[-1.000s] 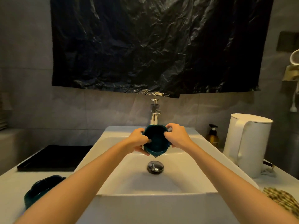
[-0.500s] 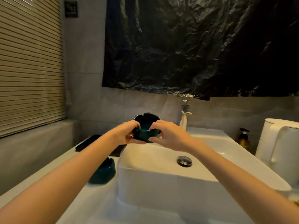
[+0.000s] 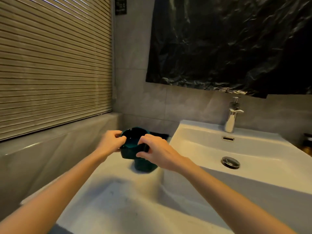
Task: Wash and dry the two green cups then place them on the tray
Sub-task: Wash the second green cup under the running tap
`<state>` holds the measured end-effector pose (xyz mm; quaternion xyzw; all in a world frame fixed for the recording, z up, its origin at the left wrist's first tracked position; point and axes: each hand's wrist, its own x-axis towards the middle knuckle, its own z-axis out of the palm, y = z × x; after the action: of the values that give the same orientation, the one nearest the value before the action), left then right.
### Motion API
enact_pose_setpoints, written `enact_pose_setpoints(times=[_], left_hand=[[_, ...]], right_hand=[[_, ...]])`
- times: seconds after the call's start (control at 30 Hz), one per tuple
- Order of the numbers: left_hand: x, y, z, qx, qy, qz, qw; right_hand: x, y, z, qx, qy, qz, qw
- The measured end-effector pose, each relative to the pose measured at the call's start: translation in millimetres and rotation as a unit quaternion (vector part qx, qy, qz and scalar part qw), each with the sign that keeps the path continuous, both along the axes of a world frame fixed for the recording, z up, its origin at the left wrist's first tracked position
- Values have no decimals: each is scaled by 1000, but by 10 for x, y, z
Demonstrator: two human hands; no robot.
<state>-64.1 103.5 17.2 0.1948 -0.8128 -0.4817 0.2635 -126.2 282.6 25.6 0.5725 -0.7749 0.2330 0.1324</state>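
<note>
grip: left hand + right hand, fingers curled on rim of the green cup
where: above bench, right over the 2nd cup, tray just behind
risk: prob wet, could slip n chip both

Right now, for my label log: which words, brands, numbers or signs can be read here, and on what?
Nothing is legible.
Dark wall plaque: pale marks, too blurred to read.
Held green cup, second green cup, faucet, sink: no lettering shows.
</note>
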Motion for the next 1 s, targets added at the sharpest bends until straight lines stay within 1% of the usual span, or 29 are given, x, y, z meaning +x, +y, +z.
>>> enact_pose_setpoints(times=[0.1,0.27,0.4,0.6,0.77,1.0], left_hand=[[203,-245,-273,-34,-12,48,998],[453,-414,-678,8,22,108,994],[580,-505,-894,2,-6,130,992],[636,-600,-1070,10,-22,133,991],[613,-701,-1184,3,-34,112,993],[573,-670,-1132,-62,-48,96,992]], right_hand=[[104,-227,-256,15,-17,15,1000],[288,-486,-633,26,-64,34,997],[397,-603,-815,41,-75,40,996],[443,-687,-980,50,-97,57,992],[430,-693,-1057,43,-101,57,992],[389,-660,-1026,75,-137,58,986]])
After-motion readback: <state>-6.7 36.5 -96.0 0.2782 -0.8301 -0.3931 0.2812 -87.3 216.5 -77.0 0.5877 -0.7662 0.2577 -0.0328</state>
